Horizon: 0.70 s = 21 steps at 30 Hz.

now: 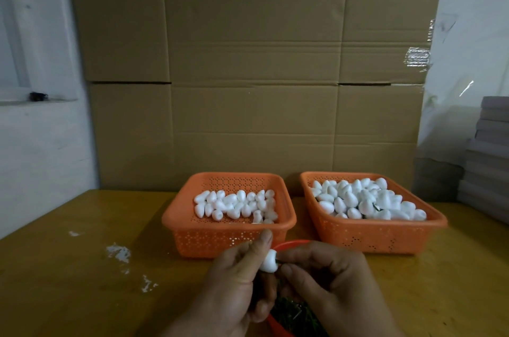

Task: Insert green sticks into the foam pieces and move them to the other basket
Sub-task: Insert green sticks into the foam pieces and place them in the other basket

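Observation:
My left hand pinches a white egg-shaped foam piece between thumb and fingers, low in the middle of the view. My right hand pinches a thin green stick whose tip meets the foam piece's right side. Under both hands sits a red bowl of green sticks. Behind them stand two orange baskets: the left basket holds a single layer of plain foam pieces, the right basket is heaped with foam pieces, a green stick showing among them.
The baskets stand on a yellow wooden table with white foam crumbs at the left. A tall cardboard wall closes the back. Grey stacked boards rise at the right edge.

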Each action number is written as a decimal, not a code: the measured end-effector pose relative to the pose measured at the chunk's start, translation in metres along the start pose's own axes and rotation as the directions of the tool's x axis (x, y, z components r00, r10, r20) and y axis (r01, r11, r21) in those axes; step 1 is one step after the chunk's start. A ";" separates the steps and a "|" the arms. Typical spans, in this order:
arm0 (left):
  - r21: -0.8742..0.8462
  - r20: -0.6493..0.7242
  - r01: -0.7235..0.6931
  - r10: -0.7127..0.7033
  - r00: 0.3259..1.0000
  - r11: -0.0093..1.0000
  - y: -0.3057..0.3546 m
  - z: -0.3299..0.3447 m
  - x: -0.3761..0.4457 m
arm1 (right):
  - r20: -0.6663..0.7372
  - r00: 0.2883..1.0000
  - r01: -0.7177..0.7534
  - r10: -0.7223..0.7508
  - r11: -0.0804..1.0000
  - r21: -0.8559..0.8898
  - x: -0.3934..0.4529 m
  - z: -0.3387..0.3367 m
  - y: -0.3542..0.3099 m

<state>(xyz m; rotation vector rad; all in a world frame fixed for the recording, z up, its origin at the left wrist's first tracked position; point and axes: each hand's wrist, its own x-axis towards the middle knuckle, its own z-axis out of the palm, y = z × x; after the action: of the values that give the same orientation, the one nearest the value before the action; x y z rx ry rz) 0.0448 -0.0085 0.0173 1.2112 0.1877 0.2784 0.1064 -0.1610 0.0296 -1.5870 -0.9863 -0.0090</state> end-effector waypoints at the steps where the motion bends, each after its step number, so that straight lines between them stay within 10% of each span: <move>1: 0.016 -0.008 -0.003 0.003 1.000 1.000 0.000 -0.001 0.000 | 0.002 1.000 0.005 -0.005 1.000 -0.018 0.000 0.000 0.000; 21: 0.163 0.068 -0.134 0.125 0.990 0.977 0.005 0.002 -0.005 | -0.092 0.996 -0.032 0.013 0.979 -0.202 -0.004 0.002 0.006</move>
<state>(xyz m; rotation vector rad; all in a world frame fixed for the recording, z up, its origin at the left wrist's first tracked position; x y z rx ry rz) 0.0399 -0.0099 0.0229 1.3995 0.0833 0.3464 0.1061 -0.1611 0.0223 -1.7690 -0.9191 -0.1699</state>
